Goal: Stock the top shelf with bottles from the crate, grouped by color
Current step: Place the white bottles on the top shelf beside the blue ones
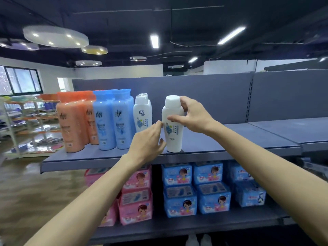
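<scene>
Both hands meet on the smooth white plastic bottle with a flat cap (173, 124): the right hand (194, 116) curls round its shoulder and neck, thumb across the front, while the left hand (148, 141) pinches its left side with curled fingertips. That bottle stands upright on the matte grey metal top shelf (230, 139), close to the front edge. Left of the bottle, with a narrow gap between, stands a row of matching white bottles (142, 113); further left, glossy blue bottles (113, 119), then rounded orange bottles (76, 121) near the shelf's left end. Right of the bottle the shelf runs bare to the perforated upright. Below the bottle, soft pink packs (135, 197) and blue packs (195, 189) fill the lower shelf.
</scene>
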